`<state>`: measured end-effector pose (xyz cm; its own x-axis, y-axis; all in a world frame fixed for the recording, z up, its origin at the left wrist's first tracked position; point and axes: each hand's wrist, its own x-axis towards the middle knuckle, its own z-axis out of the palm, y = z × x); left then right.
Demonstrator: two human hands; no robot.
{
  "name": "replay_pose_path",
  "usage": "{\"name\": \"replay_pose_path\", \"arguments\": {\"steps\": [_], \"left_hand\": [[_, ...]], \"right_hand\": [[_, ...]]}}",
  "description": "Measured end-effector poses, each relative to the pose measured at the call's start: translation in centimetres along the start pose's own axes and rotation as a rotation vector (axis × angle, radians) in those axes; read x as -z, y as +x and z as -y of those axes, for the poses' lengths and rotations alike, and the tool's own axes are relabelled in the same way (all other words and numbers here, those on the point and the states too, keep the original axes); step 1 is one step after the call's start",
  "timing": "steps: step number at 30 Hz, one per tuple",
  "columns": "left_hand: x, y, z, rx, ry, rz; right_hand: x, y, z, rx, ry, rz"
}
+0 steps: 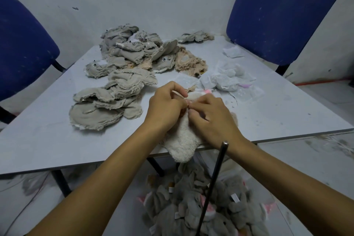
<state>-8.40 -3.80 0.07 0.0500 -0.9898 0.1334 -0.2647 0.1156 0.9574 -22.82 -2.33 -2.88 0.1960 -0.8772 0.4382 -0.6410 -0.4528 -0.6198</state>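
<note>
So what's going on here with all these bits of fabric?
A person is working by hand on a cream fleecy plush piece that hangs over the near edge of the table. The left hand and right hand pinch it close together at its upper end. Heaps of grey fabric skins lie further back, with white lacy pieces to the right. A pile of grey plush pieces sits below the table edge.

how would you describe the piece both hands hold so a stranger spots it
Go to the near edge of the grey table, where the left hand and right hand meet. Under them a cream fleecy piece overhangs that edge. The pieces left of it are flat grey cloth; it is fluffy.
</note>
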Motion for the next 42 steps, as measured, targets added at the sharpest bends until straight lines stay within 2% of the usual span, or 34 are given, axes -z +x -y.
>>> {"name": "replay_pose_path", "arguments": {"steps": [2,5,7,10,15,19,21,27,30,36,39,42], "left_hand": [[0.1,0.2,-0.2,0.05,-0.073,0.005],[0.1,0.2,-0.4,0.032,-0.056,0.022],[0.0,0.1,-0.4,0.039,-0.055,0.011],[0.0,0.2,-0.3,0.044,-0.072,-0.001],[-0.3,0.1,-0.2,0.028,-0.042,-0.004],[-0.2,-0.2,-0.7,0.062,-0.101,0.014],[-0.2,-0.3,-0.9,0.073,-0.112,0.029],[0.1,-0.1,-0.8,0.067,-0.094,-0.011],[0.4,-0.1,-0.6,0.053,-0.057,-0.001],[0.4,-0.1,-0.4,0.028,0.007,-0.004],[0.0,-0.2,-0.1,-0.017,0.066,-0.01],[-0.7,-0.2,0.0,-0.037,0.088,-0.007]], "right_hand": [[0.1,0.0,0.0,-0.038,0.088,0.003],[0.6,-0.2,-0.4,-0.059,0.165,-0.143],[0.8,-0.3,-0.5,-0.102,0.223,-0.164],[0.4,-0.2,-0.4,-0.025,0.084,-0.139],[-0.3,-0.1,-0.2,-0.046,-0.049,-0.014],[0.4,-0.3,-0.3,-0.068,0.08,-0.229],[0.5,-0.4,-0.4,-0.043,0.103,-0.258],[0.3,-0.4,-0.3,0.048,0.039,-0.135],[0.7,-0.6,-0.5,-0.031,0.196,-0.086],[0.9,-0.1,-0.5,-0.072,0.211,-0.026],[0.5,-0.1,-0.3,-0.03,0.061,0.019],[0.0,-0.2,-0.2,-0.017,-0.036,-0.009]]}}
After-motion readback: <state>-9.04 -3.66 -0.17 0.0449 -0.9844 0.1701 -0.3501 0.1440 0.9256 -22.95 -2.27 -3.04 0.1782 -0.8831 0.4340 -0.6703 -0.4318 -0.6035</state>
